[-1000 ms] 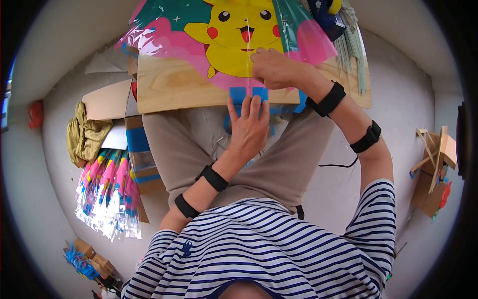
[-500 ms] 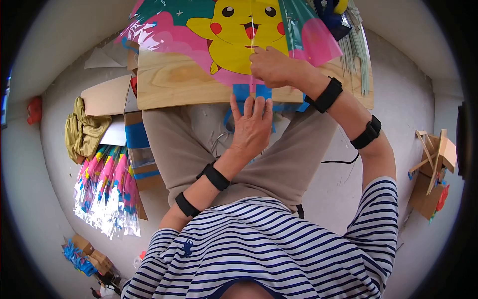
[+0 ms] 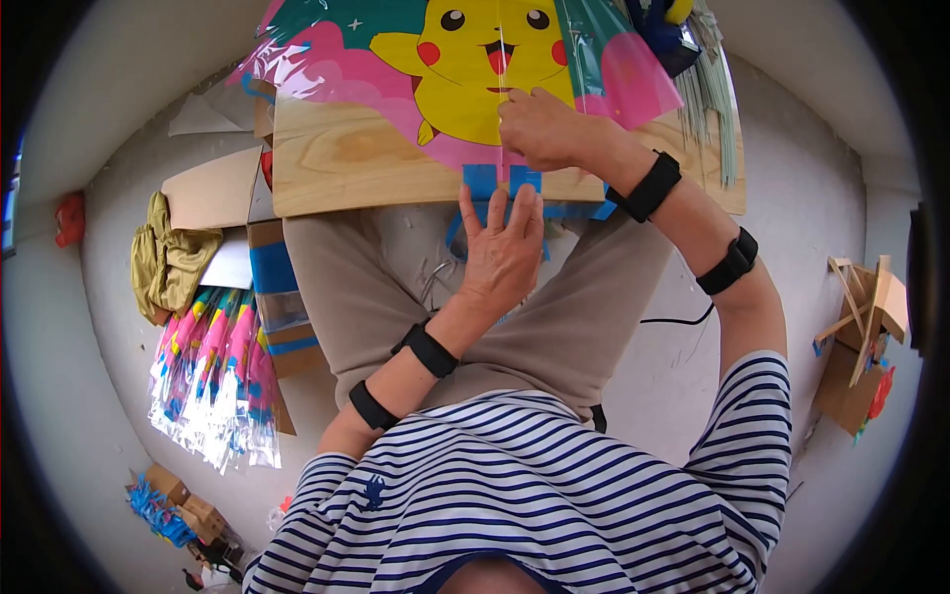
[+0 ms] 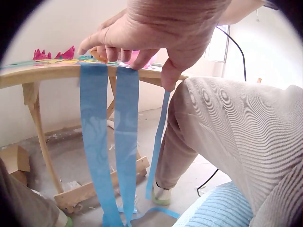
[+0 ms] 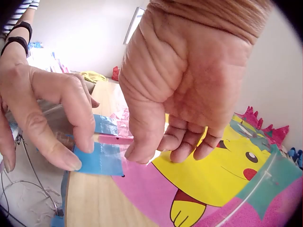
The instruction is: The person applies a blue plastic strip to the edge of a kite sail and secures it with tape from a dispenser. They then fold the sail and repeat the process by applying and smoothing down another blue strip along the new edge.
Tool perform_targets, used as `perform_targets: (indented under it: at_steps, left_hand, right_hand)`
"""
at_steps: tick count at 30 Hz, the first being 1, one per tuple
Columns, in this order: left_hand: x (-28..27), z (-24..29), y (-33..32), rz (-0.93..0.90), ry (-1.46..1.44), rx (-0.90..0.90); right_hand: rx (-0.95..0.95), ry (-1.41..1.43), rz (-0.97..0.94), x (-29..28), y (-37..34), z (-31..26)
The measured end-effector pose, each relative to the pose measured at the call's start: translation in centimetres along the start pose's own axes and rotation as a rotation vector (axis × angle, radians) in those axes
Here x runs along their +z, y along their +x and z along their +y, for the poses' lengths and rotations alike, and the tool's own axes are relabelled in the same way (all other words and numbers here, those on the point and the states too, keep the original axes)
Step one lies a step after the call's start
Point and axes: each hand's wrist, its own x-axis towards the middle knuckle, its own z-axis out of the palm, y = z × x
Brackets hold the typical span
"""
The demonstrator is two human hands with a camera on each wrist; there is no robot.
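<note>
A printed plastic sheet (image 3: 460,119) with a yellow cartoon figure lies on the wooden table (image 3: 336,183). A thin stick (image 3: 503,163) with a pink end runs down its middle. My right hand (image 3: 542,129) bends over the sheet, its thumb and curled fingers closed at the stick; the exact grip is partly hidden. At the front edge my left hand (image 3: 503,252) rests with spread fingers by two blue tape pieces (image 3: 480,180). In the left wrist view, blue tape strips (image 4: 94,109) hang below the edge under the left hand (image 4: 165,38).
Many thin pale sticks (image 3: 708,119) lie at the table's right side beside a dark blue object (image 3: 665,40). Left of my legs are a cardboard box (image 3: 267,238), a mustard cloth (image 3: 168,257) and folded printed sheets (image 3: 213,366). Wooden pieces (image 3: 861,307) stand at the right.
Over the last second the head view has shifted slightly. Both hands keep nearly the same places; the left fingertips have moved slightly against the blue tape.
</note>
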Motion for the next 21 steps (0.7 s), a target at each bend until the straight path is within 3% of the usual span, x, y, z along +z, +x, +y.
perform_targets:
  at_steps: [21]
  left_hand:
    - [-0.77, -0.11, 0.39, -0.038, -0.028, 0.039]
  right_hand:
    - [0.04, -0.052, -0.096, -0.37, 0.64, -0.07]
